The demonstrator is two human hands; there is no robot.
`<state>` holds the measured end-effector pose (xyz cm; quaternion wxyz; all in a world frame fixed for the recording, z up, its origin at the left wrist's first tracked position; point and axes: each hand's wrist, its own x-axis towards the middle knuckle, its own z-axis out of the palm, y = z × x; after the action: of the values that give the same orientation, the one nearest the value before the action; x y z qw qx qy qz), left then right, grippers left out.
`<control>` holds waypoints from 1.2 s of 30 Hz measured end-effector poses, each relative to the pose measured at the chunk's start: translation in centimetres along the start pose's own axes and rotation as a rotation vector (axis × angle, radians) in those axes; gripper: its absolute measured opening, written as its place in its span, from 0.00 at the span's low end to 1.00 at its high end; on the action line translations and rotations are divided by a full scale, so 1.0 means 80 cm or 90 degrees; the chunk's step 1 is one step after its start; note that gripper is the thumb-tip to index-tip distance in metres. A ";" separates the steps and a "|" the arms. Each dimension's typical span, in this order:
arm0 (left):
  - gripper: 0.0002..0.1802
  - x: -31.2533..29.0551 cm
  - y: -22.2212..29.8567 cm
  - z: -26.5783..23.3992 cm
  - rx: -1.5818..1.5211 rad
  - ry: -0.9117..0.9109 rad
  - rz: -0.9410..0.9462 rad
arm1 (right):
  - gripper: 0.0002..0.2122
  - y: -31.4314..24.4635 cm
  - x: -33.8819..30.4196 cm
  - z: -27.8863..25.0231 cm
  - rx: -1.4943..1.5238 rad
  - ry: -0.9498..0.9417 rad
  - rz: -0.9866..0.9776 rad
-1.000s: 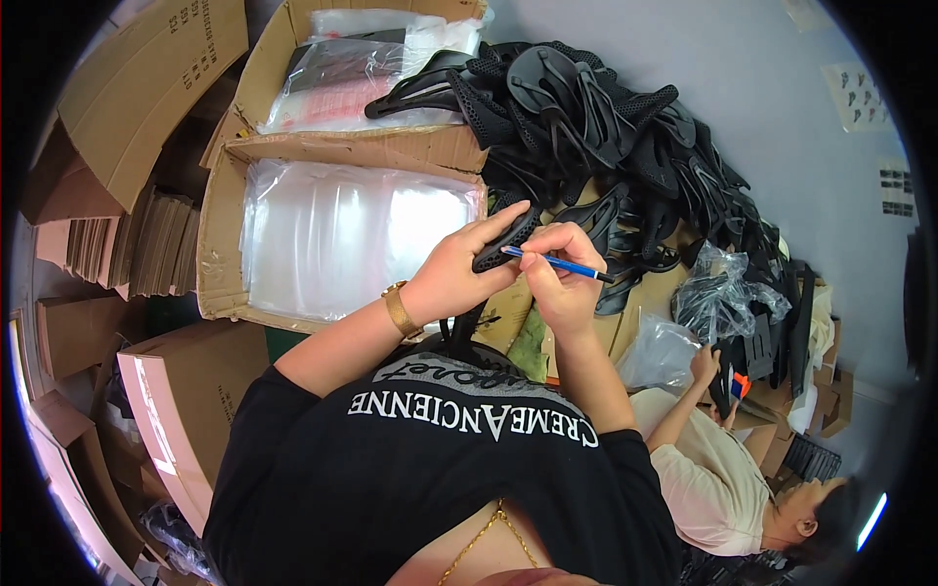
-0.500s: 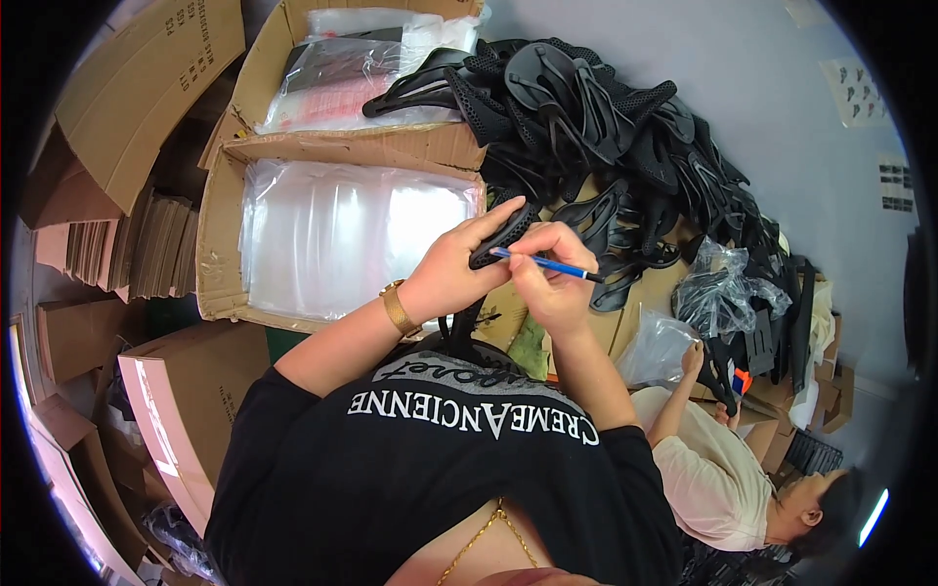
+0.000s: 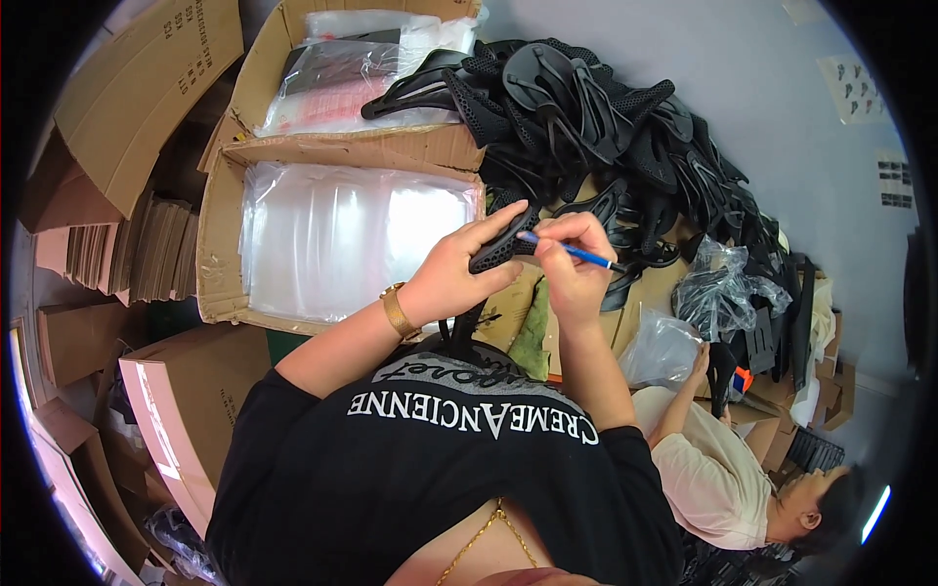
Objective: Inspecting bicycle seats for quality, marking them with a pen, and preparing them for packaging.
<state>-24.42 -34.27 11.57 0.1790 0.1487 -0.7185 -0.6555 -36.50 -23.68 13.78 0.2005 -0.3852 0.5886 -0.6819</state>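
My left hand [image 3: 451,269] is closed around a black bicycle saddle [image 3: 494,252] with a honeycomb-textured surface, tilted in front of my chest. A blue pen [image 3: 584,255] is pinched between the fingers of my right hand [image 3: 575,288]. Its tip is at the saddle's right edge; whether it touches cannot be made out. My left fingers cover part of the saddle. Just beyond my hands, a large heap of similar black saddles [image 3: 547,83] rises against the wall.
An open carton [image 3: 217,244] holding clear plastic bags [image 3: 327,239] stands left of my hands. Behind it, another carton [image 3: 249,88] contains packaged items. Stacked cardboard [image 3: 161,249] fills the far left. At right, a person in a light shirt [image 3: 708,488] handles a black part near crumpled plastic [image 3: 723,293].
My right hand has shifted slightly right and up with the pen, its tip moving from the saddle's middle to its right edge. The saddle stays in my left hand.
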 end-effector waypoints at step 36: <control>0.36 0.017 -0.081 -0.049 -0.739 0.205 -0.264 | 0.12 0.159 -0.085 -0.075 -0.180 -0.039 0.436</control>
<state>-23.97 -39.01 5.52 0.2057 0.2601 -0.1666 -0.9286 -39.12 -17.76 -0.40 0.3791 -0.2101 0.7654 -0.4758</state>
